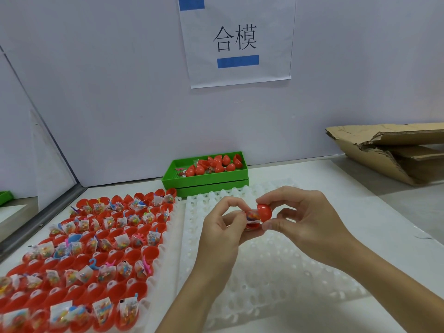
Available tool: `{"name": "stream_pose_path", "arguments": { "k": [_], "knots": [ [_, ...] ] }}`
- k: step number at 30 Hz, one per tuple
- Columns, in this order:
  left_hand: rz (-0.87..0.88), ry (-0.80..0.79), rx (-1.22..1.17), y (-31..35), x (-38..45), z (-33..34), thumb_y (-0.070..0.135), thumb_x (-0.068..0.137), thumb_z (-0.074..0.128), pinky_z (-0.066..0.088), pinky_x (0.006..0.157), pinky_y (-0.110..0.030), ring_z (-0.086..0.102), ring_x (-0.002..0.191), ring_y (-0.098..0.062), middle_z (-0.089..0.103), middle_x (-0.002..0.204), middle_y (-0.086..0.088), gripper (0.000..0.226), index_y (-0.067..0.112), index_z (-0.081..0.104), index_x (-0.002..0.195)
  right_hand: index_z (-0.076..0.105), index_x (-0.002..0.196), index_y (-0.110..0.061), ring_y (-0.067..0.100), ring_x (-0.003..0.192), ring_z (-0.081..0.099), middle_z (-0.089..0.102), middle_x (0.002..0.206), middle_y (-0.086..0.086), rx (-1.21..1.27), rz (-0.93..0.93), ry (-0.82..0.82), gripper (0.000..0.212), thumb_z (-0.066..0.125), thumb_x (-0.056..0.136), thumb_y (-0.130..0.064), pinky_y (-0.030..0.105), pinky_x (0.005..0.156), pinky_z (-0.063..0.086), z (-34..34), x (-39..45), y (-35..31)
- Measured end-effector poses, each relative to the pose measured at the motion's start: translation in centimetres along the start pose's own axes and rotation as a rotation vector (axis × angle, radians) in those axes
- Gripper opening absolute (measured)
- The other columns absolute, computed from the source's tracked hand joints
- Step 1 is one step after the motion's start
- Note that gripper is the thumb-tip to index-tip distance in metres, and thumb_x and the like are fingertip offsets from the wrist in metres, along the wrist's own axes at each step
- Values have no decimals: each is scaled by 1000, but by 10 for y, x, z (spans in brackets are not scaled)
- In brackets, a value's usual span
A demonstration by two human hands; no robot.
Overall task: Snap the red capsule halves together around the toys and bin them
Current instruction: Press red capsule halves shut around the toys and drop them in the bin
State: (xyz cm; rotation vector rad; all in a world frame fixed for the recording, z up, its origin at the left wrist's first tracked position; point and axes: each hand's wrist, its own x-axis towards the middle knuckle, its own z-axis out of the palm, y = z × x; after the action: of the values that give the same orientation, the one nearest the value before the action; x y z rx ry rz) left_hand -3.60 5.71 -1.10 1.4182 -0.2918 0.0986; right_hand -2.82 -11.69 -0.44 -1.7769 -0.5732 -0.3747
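While both hands meet above the white tray (pixel 276 272), capsule halves close.
Left hand (pixel 223 227) grips the toy-filled half (pixel 252 218); right hand (pixel 302 212) pinches the red cap (pixel 264 211).

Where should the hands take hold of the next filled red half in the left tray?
Probably pinch the red half by its rim, coming from above: its body sits sunk in the white tray, packed against neighbours, so only the open top is free. Keep off the toy packet.

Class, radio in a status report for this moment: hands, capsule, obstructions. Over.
Left hand grips lower capsule half with toy packet. Right hand pinches upper capsule half, tilted, not snapped shut. Green bin behind, path unobstructed.
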Motion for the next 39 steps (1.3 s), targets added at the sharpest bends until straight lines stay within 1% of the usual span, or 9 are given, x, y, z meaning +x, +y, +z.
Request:
{"name": "stream_pose_path", "arguments": {
  "k": [9,11,16,20,23,26,29,33,39],
  "knots": [
    [33,-17,-1,3,-1,0,-3,101,46,59,77,-29,74,91,-30,75,99,-15,28,17,56,84,77,97,-20,20,86,69,74,90,-8,27,-25,28,36,84,71,4,24,65,53,0,1,2],
    [49,-18,13,3,-1,-1,-1,101,47,59,78,-29,73,94,-30,74,104,-13,27,17,57,83,77,97,-19,20,86,69,74,91,-7,26,-25,33,35,84,71,4,26,65,54,1,1,1],
    [76,-35,50,3,-2,0,0,101,48,58,79,-28,73,97,-30,73,108,-11,28,17,61,84,76,97,-19,20,86,70,74,89,-9,16,-12,58,36,85,70,3,39,69,59,0,1,-1],
    [90,-22,67,2,-2,-1,1,101,48,59,79,-28,73,97,-29,72,109,-10,24,13,63,86,77,98,-18,21,86,70,74,90,-8,23,-5,60,35,85,70,2,43,71,59,0,1,-1],
    [118,-2,93,2,-2,-1,0,100,49,60,79,-30,72,99,-27,71,111,-8,24,11,66,87,77,97,-20,21,86,70,74,89,-10,12,-18,51,36,85,71,3,41,70,60,1,1,-1],
    [145,6,114,2,-2,0,1,99,52,60,77,-29,74,93,-24,71,112,-7,22,11,68,88,77,95,-24,21,85,69,74,90,-10,25,-35,42,38,85,71,4,35,68,59,1,2,-1],
    [162,17,140,2,-2,0,3,98,56,60,75,-28,74,91,-23,72,109,-4,19,18,65,92,77,96,-24,21,85,69,74,90,-9,35,-47,37,37,85,71,3,28,65,56,1,1,-1],
    [165,21,166,0,-2,0,7,98,56,60,74,-27,74,92,-21,72,109,-5,20,22,62,87,76,96,-24,20,84,69,74,90,-9,27,-44,35,37,85,71,2,26,65,55,0,1,-1],
    [182,1,154,-4,0,0,13,101,48,60,82,-30,70,104,-25,72,106,-8,17,16,63,92,76,94,-26,19,83,69,74,89,-9,21,-25,58,35,86,70,-2,38,67,59,3,0,-3]
  ]
}}
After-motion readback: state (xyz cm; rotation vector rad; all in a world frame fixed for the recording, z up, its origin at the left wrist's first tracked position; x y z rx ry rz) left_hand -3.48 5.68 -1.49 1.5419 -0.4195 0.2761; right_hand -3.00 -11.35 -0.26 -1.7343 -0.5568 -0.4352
